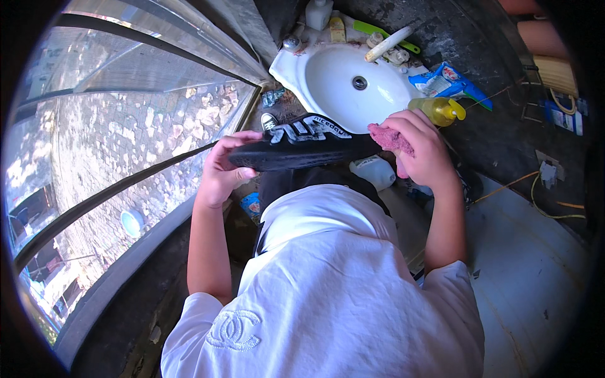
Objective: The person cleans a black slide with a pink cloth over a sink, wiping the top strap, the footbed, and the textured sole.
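Observation:
A black slide sandal (302, 153) with white raised lettering on its strap is held sideways in front of my waist. My left hand (227, 163) grips its left end, thumb below and fingers above. My right hand (418, 146) pinches a crumpled pink cloth (390, 138) beside the sandal's right end; whether the cloth touches it, I cannot tell. Beyond the sandal is a white washbasin (295, 78) with a dark drain. Just past my right hand, a yellow pump bottle (432, 111) lies tilted at the basin's edge.
A white tap (388, 44), a green-handled tool (406, 45) and a white bottle (319, 14) line the basin's back. A blue-and-white packet (444, 80) sits at its right. A translucent jug (374, 172) is below the sandal. A mesh window (142, 99) borders my left side.

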{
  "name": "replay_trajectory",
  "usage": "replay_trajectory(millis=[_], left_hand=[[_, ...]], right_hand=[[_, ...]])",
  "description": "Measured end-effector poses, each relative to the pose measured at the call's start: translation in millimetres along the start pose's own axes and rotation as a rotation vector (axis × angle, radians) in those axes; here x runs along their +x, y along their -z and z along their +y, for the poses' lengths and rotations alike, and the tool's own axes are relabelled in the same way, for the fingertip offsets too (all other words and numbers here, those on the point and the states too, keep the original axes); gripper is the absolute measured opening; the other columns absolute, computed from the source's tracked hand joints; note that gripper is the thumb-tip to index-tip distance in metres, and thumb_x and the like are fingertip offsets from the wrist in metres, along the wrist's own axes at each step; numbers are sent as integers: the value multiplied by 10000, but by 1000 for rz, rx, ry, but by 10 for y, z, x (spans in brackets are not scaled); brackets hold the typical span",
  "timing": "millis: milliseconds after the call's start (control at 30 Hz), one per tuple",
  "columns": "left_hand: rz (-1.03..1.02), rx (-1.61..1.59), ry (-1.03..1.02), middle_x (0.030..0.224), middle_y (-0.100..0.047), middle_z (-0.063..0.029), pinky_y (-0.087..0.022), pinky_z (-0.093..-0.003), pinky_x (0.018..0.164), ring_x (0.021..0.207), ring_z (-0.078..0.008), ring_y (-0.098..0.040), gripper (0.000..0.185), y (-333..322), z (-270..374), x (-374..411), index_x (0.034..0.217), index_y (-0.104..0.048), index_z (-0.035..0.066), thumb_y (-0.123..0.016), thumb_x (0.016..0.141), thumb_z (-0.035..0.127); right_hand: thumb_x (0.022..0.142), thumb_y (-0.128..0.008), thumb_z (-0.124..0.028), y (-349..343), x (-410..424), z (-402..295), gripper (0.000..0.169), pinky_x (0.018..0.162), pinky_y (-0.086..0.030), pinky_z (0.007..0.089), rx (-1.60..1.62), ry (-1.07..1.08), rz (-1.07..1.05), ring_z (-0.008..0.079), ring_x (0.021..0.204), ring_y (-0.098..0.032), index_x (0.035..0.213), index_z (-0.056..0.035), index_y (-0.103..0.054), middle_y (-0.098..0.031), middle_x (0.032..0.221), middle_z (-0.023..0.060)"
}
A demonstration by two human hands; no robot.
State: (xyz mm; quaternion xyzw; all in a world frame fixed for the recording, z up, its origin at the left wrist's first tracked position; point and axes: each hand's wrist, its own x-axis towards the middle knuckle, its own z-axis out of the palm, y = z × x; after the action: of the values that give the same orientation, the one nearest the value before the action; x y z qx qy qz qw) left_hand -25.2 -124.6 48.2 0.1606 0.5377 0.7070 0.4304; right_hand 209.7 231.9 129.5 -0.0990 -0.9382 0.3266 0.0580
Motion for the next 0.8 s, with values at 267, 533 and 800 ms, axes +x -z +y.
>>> replay_trajectory(millis=[267, 533, 800], left_hand=[[-296, 362, 18, 1643, -581, -183, -532, -428, 1156, 1387, -302, -652, 389, -110, 76, 80, 1222, -794, -17, -907, 850, 2], [-148, 437, 8, 1681, -559, -207, -526, -410, 1171, 1456, -333, -636, 368, -485, -88, 135, 1221, -780, -37, -894, 883, 55], [-109, 588, -201, 1582, -655, -212, -571, -372, 1104, 1368, -311, -718, 289, -445, -103, 119, 1161, -799, -25, -833, 879, -77]], right_hand=[[828, -718, 90, -28, -76, -19, 465, 980, -562, 476, -130, -1, 32, 371, 1139, -657, 1264, -70, -736, -717, 1228, 104], [851, -792, -51, -369, -16, -828, 540, 983, -580, 435, -160, 118, 96, 316, 1106, -640, 1380, -155, -765, -673, 1336, 50], [760, -826, -11, -577, 21, -527, 611, 970, -586, 413, -65, 171, 173, 308, 1107, -667, 1345, -186, -818, -720, 1381, 38]])
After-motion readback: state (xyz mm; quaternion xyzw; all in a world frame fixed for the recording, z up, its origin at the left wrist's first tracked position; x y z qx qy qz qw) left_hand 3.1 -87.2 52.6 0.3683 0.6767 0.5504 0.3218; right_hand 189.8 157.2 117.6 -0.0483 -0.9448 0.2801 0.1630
